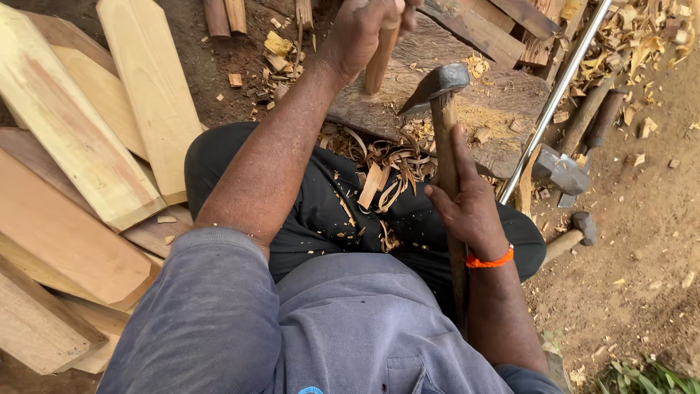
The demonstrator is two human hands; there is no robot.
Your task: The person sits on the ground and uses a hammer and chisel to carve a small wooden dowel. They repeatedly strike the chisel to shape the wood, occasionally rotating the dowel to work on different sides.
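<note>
Partly cropped: left hand gripping stick; right hand gripping hatchet.

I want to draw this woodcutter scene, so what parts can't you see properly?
Head view only:
- Top of the wooden stick in the left hand: cut off by the top edge.
- Lower end of the axe handle: hidden behind the right hand and forearm.
- Hammers on the ground: partly covered by the metal rod.

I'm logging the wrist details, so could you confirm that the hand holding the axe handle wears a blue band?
Not quite: the band is orange, not blue. The head view shows it on the right hand, which does grip the axe by its handle.
</note>
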